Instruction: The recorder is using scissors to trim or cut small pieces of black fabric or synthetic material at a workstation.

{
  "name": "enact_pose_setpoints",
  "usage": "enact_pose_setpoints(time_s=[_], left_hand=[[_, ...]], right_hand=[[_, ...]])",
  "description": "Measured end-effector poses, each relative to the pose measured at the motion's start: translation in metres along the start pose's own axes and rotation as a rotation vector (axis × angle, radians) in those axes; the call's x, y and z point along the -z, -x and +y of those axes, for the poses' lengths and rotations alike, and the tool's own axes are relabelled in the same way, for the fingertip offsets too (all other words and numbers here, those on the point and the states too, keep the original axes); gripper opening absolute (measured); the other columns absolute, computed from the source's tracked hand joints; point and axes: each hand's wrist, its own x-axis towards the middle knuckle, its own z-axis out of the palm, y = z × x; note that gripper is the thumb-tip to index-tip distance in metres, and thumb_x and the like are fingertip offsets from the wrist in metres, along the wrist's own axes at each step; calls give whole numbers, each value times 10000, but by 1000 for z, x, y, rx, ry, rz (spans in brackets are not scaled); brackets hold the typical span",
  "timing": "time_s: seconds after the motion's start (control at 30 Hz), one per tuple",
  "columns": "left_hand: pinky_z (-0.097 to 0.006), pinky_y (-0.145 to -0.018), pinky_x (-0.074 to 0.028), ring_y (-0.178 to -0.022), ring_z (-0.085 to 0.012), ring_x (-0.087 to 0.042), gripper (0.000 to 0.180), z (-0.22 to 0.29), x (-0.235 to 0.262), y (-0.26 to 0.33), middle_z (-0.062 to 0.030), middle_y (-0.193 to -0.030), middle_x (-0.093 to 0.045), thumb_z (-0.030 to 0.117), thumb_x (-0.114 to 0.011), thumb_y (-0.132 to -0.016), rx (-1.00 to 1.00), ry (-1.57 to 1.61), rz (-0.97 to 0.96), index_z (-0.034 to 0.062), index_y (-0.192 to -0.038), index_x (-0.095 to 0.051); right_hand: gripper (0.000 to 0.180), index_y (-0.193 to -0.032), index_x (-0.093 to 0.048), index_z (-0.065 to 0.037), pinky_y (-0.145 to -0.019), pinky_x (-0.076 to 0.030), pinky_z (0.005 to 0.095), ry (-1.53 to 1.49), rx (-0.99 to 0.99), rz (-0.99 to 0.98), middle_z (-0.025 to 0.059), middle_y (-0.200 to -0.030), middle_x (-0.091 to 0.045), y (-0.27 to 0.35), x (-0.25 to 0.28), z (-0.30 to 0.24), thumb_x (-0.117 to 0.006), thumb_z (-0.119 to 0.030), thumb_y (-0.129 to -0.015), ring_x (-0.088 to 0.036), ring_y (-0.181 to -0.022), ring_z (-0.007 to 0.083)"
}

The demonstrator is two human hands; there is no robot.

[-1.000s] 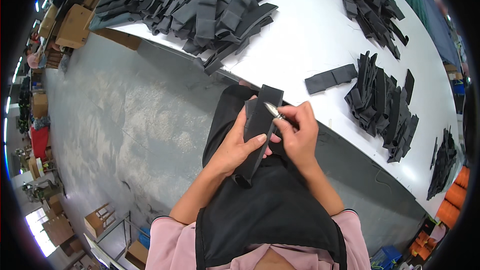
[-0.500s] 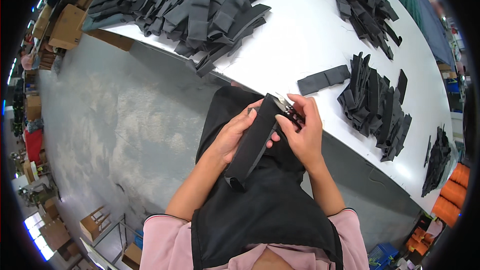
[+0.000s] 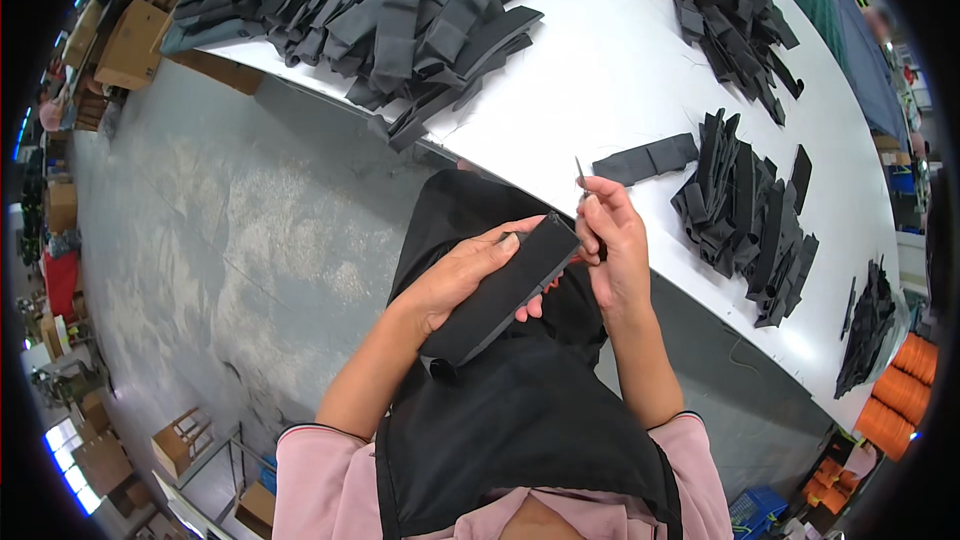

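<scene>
My left hand (image 3: 468,275) is closed around a long black fabric piece (image 3: 510,290), which lies slanted across my lap with its upper end toward the table. Its thumb presses on the near face while the fingertips show at the far side. Beside that upper end, my right hand (image 3: 612,235) grips a pair of small thread snips (image 3: 581,180); their thin metal tip points up and away from the fabric. Most of the snips' body is hidden in my fingers.
The white table (image 3: 560,70) runs diagonally in front of me. On it lie a large pile of black fabric pieces (image 3: 400,30), another far pile (image 3: 720,10), a nearer bundle (image 3: 745,215) and a single flat piece (image 3: 645,158). Orange spools (image 3: 890,410) stand at right.
My right hand has drawn the snips off the fabric's upper end and turned their tip upward. The fabric piece has tilted further to the right and shifted slightly lower.
</scene>
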Motion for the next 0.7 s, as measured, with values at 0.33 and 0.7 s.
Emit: enact_pose_setpoints(time_s=[0.33, 0.7], left_hand=[[-322, -643, -549, -730, -257, -643, 542, 7, 8, 4, -207, -1066, -576, 266, -433, -989, 59, 75, -94, 33, -1442, -248], [-322, -636, -555, -716, -251, -646, 531, 9, 8, 6, -211, -1058, -582, 261, -439, -987, 118, 49, -124, 44, -1440, -264]], right_hand=[[282, -980, -689, -59, -592, -465, 264, 1185, 619, -261, 66, -831, -610, 14, 1, -41, -700, 17, -709, -584, -673, 171], [287, -978, -698, -37, -579, -416, 237, 1154, 539, -327, 51, -807, -579, 8, 6, -52, -695, 32, -699, -527, -679, 138]])
